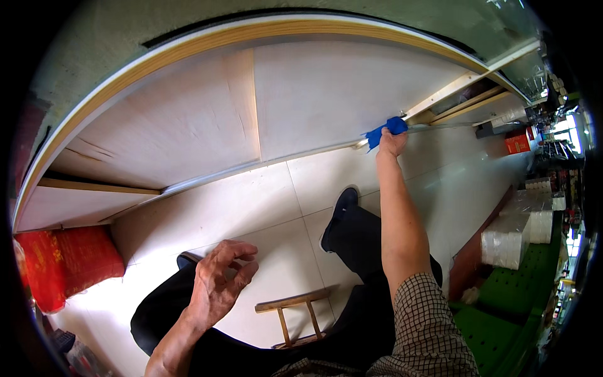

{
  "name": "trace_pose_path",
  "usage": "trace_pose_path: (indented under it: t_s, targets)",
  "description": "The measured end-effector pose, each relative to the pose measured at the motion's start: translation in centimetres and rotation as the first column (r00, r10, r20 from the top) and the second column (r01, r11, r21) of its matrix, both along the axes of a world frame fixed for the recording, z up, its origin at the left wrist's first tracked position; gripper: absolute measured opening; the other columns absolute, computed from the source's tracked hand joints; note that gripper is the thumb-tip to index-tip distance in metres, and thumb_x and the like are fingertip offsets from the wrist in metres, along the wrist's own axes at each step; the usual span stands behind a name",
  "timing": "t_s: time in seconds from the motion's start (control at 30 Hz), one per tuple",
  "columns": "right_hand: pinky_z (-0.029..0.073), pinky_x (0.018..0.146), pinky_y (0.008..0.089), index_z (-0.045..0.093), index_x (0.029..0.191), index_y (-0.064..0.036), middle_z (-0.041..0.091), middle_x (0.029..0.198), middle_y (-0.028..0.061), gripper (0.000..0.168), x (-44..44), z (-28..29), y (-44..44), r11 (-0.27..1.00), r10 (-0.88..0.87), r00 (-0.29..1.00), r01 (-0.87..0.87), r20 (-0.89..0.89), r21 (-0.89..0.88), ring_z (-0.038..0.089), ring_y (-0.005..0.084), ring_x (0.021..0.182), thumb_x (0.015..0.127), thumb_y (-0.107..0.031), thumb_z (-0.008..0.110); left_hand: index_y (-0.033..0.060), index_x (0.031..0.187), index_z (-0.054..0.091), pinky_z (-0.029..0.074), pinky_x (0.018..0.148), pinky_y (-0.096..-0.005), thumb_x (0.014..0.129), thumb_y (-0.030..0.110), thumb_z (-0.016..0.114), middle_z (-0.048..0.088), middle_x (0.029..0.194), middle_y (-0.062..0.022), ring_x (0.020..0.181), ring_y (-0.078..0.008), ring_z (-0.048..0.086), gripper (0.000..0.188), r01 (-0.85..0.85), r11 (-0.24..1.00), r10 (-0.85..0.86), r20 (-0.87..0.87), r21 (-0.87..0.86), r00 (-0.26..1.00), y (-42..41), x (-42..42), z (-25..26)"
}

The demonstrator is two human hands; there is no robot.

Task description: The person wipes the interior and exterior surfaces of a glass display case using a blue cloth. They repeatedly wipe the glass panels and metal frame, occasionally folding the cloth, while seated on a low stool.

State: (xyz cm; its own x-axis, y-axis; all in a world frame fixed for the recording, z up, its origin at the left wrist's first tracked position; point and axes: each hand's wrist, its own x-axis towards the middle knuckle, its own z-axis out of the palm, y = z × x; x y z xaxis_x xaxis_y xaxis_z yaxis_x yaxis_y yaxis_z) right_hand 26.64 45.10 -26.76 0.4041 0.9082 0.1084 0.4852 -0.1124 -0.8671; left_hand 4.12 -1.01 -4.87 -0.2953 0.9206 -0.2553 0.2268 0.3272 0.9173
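Note:
A blue cloth (379, 134) is gripped in my right hand (394, 142), which reaches forward to the lower right corner of a pale sliding cabinet panel (325, 94). The cloth lies against the panel's bottom edge, beside the cabinet's wooden upright (440, 95). Over my left knee, my left hand (224, 273) hangs in the air with curled fingers and holds nothing. A second pale panel (179, 113) stands to the left of the first.
Red packages (85, 257) lie on the tiled floor at the left. A small wooden stool (294, 301) is between my legs. At the right, plastic-wrapped white boxes (504, 240) sit on a green perforated shelf (513, 292). The curved-looking countertop edge (292, 28) overhangs the panels.

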Motion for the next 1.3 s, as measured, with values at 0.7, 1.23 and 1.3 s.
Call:
trace_pose_path:
  t_s: [0.7, 1.23, 1.3]
  targets:
    - [0.051, 0.088, 0.0406, 0.056, 0.104, -0.003, 0.066, 0.099, 0.0121, 0.039, -10.0, 2.2, -11.4, 0.958, 0.151, 0.988, -0.142, -0.016, 0.247, 0.063, 0.0280, 0.091, 0.074, -0.012, 0.079, 0.0003, 0.113, 0.066, 0.059, 0.079, -0.0350, 0.092, 0.004, 0.070, 0.067, 0.105, -0.0124, 0.094, -0.0248, 0.070, 0.022, 0.022, 0.979, -0.013, -0.043, 0.205, 0.999, -1.0, -0.3, 1.5]
    - [0.055, 0.076, 0.0412, 0.054, 0.103, -0.001, 0.069, 0.095, 0.0154, 0.037, -21.4, 11.0, -29.3, 0.568, 0.817, 0.569, -0.822, -0.098, -0.044, 0.068, 0.0287, 0.084, 0.084, -0.022, 0.077, 0.0013, 0.141, 0.054, 0.047, 0.103, -0.0410, 0.089, 0.016, 0.069, 0.060, 0.133, -0.0154, 0.129, -0.0286, 0.053, 0.056, -0.446, 0.891, 0.436, 0.110, 0.088, 0.893, 0.7, -2.8, -3.1]
    - [0.055, 0.071, 0.0394, 0.052, 0.103, 0.001, 0.067, 0.091, 0.0151, 0.032, -20.7, 14.5, -30.4, 0.500, 0.861, 0.504, -0.863, -0.064, -0.066, 0.067, 0.0260, 0.080, 0.086, -0.015, 0.075, 0.0025, 0.147, 0.048, 0.046, 0.104, -0.0408, 0.093, 0.024, 0.069, 0.058, 0.133, -0.0143, 0.128, -0.0266, 0.053, 0.062, -0.468, 0.877, 0.465, 0.059, 0.109, 0.884, 1.2, -3.2, -4.5]
